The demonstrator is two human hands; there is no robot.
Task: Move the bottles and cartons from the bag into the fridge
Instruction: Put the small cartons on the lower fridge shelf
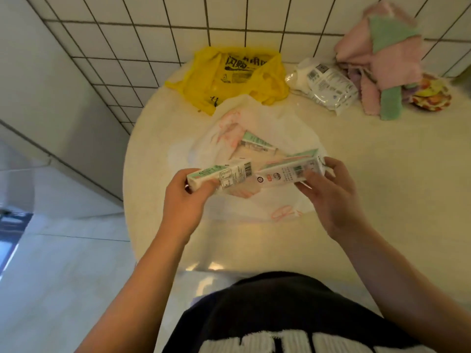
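Note:
A white plastic bag [254,133] with pink print lies open on the cream table [382,174]. Inside it shows at least one more white-and-green carton [256,142]. My left hand [183,200] grips one white-and-green carton [229,175] by its end, lifted just above the bag. My right hand [331,194] holds a second similar carton [290,171] by its right end. The two cartons lie nearly end to end over the bag's mouth. No fridge is in view.
A crumpled yellow bag [229,75] lies behind the white one by the tiled wall. To the right sit a white plastic packet [323,82], a pile of pink and green cloths [382,59] and a colourful wrapper [430,94]. Floor lies left of the table's rounded edge.

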